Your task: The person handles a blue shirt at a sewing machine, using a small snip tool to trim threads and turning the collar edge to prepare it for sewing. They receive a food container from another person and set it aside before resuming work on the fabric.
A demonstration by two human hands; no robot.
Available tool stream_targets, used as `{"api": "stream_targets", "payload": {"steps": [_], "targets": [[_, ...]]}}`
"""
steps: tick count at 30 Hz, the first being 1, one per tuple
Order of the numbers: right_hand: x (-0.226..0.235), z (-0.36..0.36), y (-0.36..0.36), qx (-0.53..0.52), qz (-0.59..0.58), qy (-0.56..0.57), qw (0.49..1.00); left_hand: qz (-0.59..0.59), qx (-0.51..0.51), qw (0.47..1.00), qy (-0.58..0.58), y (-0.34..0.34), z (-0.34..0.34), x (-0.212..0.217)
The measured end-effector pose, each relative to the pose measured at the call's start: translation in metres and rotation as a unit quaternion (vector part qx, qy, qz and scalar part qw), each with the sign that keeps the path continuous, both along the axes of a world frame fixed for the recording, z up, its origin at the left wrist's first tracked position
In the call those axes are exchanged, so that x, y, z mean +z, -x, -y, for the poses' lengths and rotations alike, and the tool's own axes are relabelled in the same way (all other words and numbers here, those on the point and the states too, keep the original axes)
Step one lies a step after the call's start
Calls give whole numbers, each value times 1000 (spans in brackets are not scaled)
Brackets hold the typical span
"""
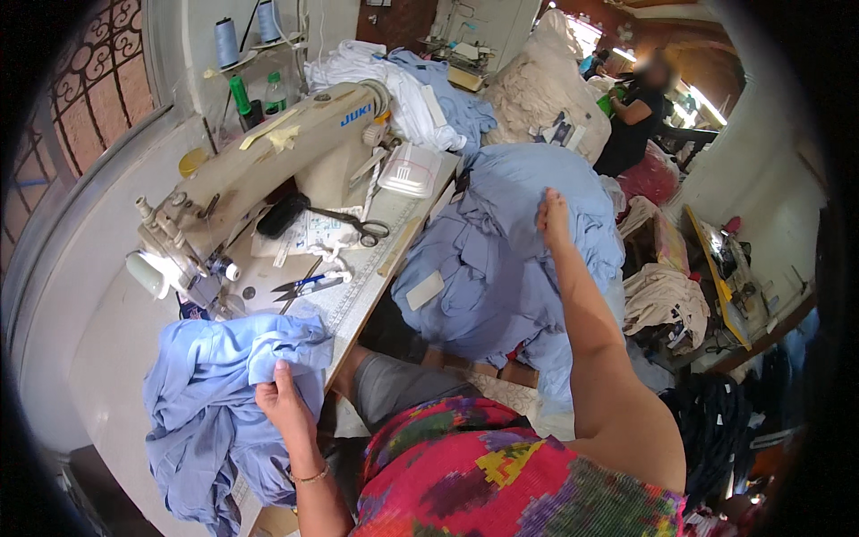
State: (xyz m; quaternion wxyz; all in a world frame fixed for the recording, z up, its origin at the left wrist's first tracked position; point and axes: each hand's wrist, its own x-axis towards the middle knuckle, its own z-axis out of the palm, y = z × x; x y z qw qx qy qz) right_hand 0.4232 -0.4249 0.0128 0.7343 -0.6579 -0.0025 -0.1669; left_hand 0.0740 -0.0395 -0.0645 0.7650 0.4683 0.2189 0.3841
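Note:
At the sewing table's front edge, my left hand (284,403) pinches a crumpled light blue garment (215,385), thumb on top. The cloth is bunched on the tabletop, just in front of the needle end of a sewing machine (259,152). My right arm stretches out to the right. Over a big heap of light blue cloth (501,242), my right hand (554,217) has its fingers curled closed. Whether any cloth is caught in them is hidden.
Thread snips (309,286), black-handled scissors (362,228) and a white plastic container (412,170) lie on the table (107,358). White garments (394,89) are piled behind the machine. Another person (635,112) stands at the back right, near a large beige cloth bundle (541,80).

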Motion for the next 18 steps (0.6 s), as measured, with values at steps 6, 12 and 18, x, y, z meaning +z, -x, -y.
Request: {"api": "stream_targets", "payload": {"steps": [6,12,18], "targets": [[41,192,-77,-150,-31,748,646,15,-4,1000,-3,-6,7,2],[13,276,-107,-164,117,628,751,-40,46,997,-50,1,4,10],[1,286,-113,-173,26,526,832,-37,1,999,-27,3,6,12]]}}
